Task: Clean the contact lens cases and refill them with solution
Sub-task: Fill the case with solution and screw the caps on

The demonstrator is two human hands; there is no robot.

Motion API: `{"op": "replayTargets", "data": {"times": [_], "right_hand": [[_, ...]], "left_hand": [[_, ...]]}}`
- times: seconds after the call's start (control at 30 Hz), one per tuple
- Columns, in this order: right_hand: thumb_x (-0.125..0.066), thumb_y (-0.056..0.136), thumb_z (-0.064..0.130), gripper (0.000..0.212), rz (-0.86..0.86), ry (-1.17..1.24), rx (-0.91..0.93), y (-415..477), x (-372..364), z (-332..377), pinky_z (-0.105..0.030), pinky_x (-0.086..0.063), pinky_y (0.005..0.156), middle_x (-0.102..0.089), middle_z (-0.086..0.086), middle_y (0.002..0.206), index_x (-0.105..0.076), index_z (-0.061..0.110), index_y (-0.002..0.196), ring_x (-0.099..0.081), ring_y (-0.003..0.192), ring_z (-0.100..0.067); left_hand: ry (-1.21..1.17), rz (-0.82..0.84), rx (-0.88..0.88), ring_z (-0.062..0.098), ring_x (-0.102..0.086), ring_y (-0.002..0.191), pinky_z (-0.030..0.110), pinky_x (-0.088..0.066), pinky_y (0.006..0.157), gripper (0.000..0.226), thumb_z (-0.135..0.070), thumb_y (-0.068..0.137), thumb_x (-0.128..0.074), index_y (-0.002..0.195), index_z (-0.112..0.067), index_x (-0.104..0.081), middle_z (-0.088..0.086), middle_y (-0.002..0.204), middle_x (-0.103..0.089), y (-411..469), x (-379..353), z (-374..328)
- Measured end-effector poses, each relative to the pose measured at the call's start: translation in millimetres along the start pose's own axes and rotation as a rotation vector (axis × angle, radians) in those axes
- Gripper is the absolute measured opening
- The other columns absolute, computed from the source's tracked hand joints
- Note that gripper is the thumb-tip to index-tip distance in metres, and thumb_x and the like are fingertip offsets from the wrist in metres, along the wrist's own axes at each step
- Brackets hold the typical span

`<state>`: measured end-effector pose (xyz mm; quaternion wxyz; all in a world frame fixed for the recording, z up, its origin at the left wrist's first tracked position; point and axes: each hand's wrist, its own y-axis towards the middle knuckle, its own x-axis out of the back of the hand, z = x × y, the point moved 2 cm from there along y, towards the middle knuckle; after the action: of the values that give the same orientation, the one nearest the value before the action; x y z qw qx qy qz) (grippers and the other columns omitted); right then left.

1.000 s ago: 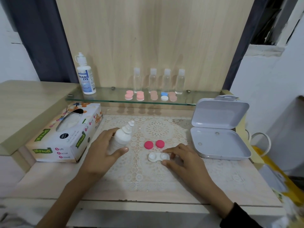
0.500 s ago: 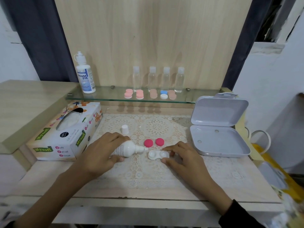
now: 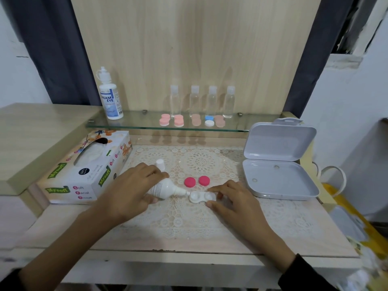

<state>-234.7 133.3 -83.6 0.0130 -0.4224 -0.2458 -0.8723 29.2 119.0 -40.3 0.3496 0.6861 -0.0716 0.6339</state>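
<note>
Broadly, the pale wood-grain worktop [image 3: 294, 238] carries a cream lace mat [image 3: 189, 223] of round openwork. On the mat lie a smooth white squeeze bottle [image 3: 165, 189], a glossy twin-well lens case [image 3: 202, 197] and, just behind the case, two round pink lids [image 3: 190, 182]. The left grip [image 3: 128, 194] curls around the tilted bottle, whose nozzle is at the case's left well. The right grip [image 3: 237, 204] pinches the case's right end.

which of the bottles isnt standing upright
The small white squeeze bottle in the left hand, tilted nozzle-first toward the white lens case; the labelled white bottle and four clear bottles stand upright on the glass shelf.
</note>
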Motion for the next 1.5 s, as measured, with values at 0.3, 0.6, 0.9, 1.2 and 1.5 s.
{"op": "replayTargets", "data": {"times": [0.3,0.6,0.9,1.2,1.5], "right_hand": [[-0.065,0.085,0.045,0.025,0.0,-0.016,0.012,1,-1,0,-0.015,-0.031,0.065,-0.052,0.021,0.086,-0.068,0.036,0.109,-0.047,0.085,0.0],[-0.062,0.084,0.049,0.029,-0.001,-0.02,0.023,1,-1,-1,-0.019,-0.035,0.065,-0.051,0.02,0.086,-0.067,0.036,0.11,-0.047,0.084,-0.002],[-0.064,0.085,0.046,0.026,-0.002,-0.021,0.026,1,-1,-1,-0.019,-0.035,0.065,-0.051,0.019,0.086,-0.067,0.036,0.11,-0.047,0.084,-0.003],[-0.059,0.085,0.05,0.031,-0.001,-0.023,0.026,1,-1,-1,-0.021,-0.037,0.066,-0.053,0.018,0.087,-0.067,0.035,0.11,-0.047,0.084,-0.004],[-0.059,0.085,0.05,0.031,-0.006,-0.015,0.027,1,-1,-1,-0.023,-0.04,0.067,-0.053,0.018,0.087,-0.067,0.034,0.11,-0.048,0.083,-0.005]], "left_hand": [[0.041,0.012,-0.032,0.017,-0.06,0.08,0.027,-0.043,0.064,0.07,-0.026,0.046,-0.093,0.111,-0.022,-0.065,-0.004,0.095,-0.064,10,2,-7],[0.088,0.011,-0.075,0.018,-0.056,0.071,0.027,-0.035,0.059,0.058,-0.018,0.042,-0.09,0.097,-0.019,-0.071,-0.002,0.085,-0.061,25,11,-15],[0.12,-0.004,-0.114,0.017,-0.054,0.062,0.025,-0.034,0.053,0.059,-0.017,0.031,-0.092,0.088,-0.018,-0.075,-0.003,0.073,-0.059,31,19,-20],[0.09,0.015,-0.098,0.017,-0.055,0.062,0.031,-0.043,0.047,0.052,-0.015,0.035,-0.09,0.085,-0.018,-0.075,-0.003,0.071,-0.06,34,22,-21],[0.076,0.05,-0.078,0.016,-0.054,0.062,0.03,-0.042,0.048,0.047,-0.015,0.04,-0.089,0.085,-0.02,-0.075,-0.004,0.069,-0.058,35,21,-20]]}}
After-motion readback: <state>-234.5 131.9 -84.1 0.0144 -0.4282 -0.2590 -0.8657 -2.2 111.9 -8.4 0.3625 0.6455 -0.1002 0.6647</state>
